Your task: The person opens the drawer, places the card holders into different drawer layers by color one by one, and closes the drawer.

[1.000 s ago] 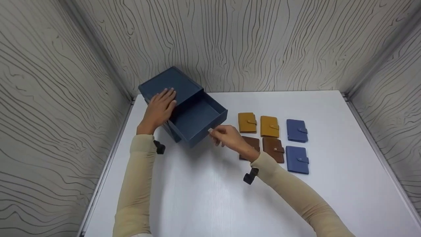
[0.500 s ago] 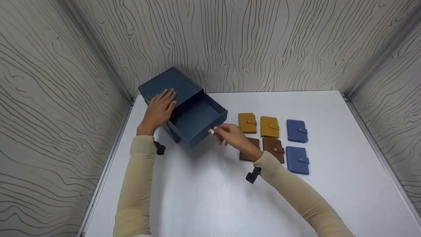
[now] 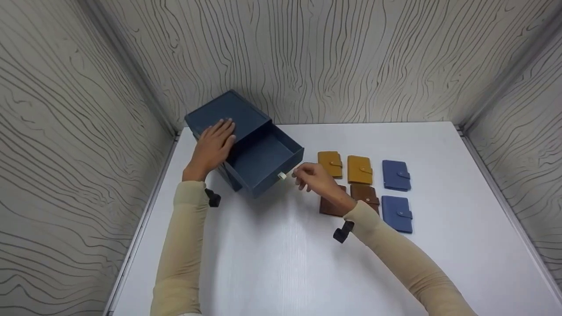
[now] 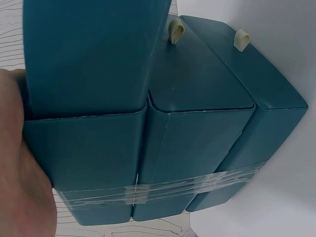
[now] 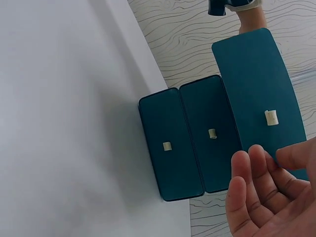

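Note:
A dark blue cabinet (image 3: 239,109) of three stacked drawers stands at the back left, turned at an angle. Its top drawer (image 3: 263,158) is pulled well out, with nothing inside that shows. My left hand (image 3: 211,147) lies flat on the cabinet's top, fingers straight. Just off the drawer front hovers my right hand (image 3: 319,180), its fingers loosely bent around nothing. Between them and the front sticks out the drawer's cream pull tab (image 3: 282,175). The right wrist view shows that tab apart from the fingertips. Both lower drawers (image 5: 170,163) are pushed in.
Right of the cabinet lie small snap wallets: two mustard (image 3: 360,170), two brown (image 3: 363,193) and two blue (image 3: 396,213). My right forearm passes over the brown ones. Clear tape (image 4: 133,190) wraps the drawer casings. Patterned walls (image 3: 307,61) border the white table (image 3: 263,263).
My right hand has let go of the pull tab and drawn back a little to the right. The left hand and the drawer have stayed in place.

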Available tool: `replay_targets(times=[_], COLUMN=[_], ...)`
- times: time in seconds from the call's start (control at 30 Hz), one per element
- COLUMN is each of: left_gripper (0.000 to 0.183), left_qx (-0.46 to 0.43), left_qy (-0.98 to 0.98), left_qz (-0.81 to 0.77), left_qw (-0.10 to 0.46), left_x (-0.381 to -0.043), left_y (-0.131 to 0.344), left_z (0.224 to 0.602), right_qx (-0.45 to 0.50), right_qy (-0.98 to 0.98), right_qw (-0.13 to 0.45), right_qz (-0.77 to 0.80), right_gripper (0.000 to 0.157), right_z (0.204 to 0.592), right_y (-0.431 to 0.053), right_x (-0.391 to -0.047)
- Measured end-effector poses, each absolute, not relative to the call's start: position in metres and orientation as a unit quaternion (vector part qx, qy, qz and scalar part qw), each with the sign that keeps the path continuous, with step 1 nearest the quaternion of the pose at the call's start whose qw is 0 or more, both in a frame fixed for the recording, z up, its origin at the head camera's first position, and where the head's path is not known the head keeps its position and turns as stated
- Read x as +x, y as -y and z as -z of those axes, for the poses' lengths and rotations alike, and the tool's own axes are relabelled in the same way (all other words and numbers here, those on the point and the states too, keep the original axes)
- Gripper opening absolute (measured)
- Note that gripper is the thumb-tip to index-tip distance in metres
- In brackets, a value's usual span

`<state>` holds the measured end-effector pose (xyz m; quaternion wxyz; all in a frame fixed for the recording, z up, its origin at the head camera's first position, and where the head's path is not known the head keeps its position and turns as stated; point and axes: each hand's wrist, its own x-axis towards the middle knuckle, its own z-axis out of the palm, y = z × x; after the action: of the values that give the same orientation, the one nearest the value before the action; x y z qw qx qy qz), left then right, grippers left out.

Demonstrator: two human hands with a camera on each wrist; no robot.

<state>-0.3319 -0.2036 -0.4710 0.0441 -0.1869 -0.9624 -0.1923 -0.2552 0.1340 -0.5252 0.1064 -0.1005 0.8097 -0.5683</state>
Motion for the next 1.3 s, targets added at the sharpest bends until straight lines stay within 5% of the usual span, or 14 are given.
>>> replay_targets(times=[1.3], left_gripper=[0.056], left_qx=[-0.190], left_qy=[0.965], left_qz=[0.178], left_qw=[0.044], left_x=[-0.331], left_y=[0.203], left_z=[0.470], right_qx=[-0.017], right_qy=[-0.814], right_qw=[0.055], right_qz=[0.578], right_gripper=[0.030], right_z=[0.532], right_y=[-0.192], right_x=[-0.290])
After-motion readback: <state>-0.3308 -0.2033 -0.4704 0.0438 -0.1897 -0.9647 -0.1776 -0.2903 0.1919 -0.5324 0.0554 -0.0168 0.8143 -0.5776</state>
